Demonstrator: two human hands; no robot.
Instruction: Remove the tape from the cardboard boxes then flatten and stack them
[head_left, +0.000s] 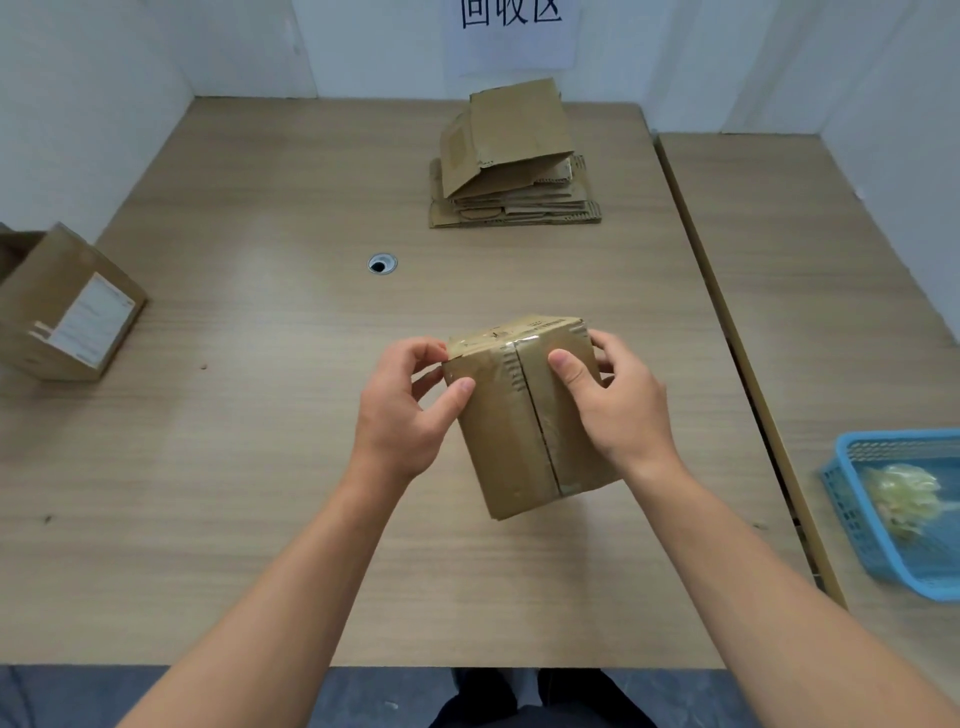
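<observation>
A person's two bare forearms reach in from the near edge over a wood-grain tabletop (260, 415). Between the hands, right of centre and near the person, is a small brown cardboard box (498, 441), tilted so its broad taped face looks up at the camera. It is not clear whether its near corner touches the tabletop.

Clear tape (519, 347) runs along the far edge of that face and down the dark centre seam.

The left hand (400, 421) grips the box's far-left corner. Its thumb lies on the upper face just inside the left edge, and its fingers (423, 349) curl round the corner at the end of the tape.

The right hand (623, 410) holds the right side. Its thumb presses flat on the upper face just right of the seam, and its fingers wrap round the right edge, partly hidden behind the box.

At the far side of the tabletop, right of centre, is a stack (511, 202) of flattened boxes, its top piece partly folded up. A second box (62, 312) with a white label stands at the left edge. A round hole (382, 264) lies in the tabletop between this box and the stack.

On a separate surface at the right, a blue basket (852, 499) holds a wad of crumpled clear tape (909, 493). A paper sign (511, 36) hangs on the far wall.
</observation>
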